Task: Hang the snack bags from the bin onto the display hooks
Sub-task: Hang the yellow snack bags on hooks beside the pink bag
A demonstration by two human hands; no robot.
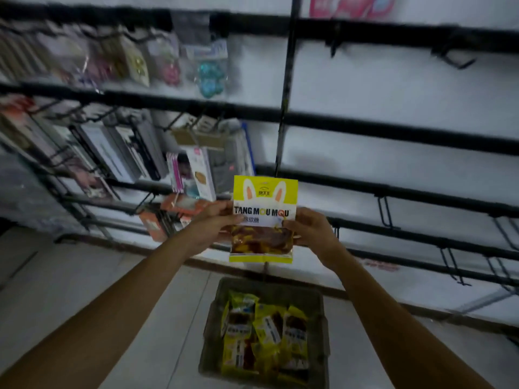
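Snack bag (264, 220), one flat glossy rectangle, is pinched by left hand (213, 224) and right hand (311, 230). Other snack bags (266, 329) fill one grey bin (280, 287).

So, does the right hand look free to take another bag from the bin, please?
Probably not yet: the right hand and the left hand both grip the yellow snack bag up at the rack. The bin below is uncovered.

Both hands (216, 223) (311, 228) hold snack bag (264, 217) above bin (320, 327).

Dim, motion-blurred, edges warped.
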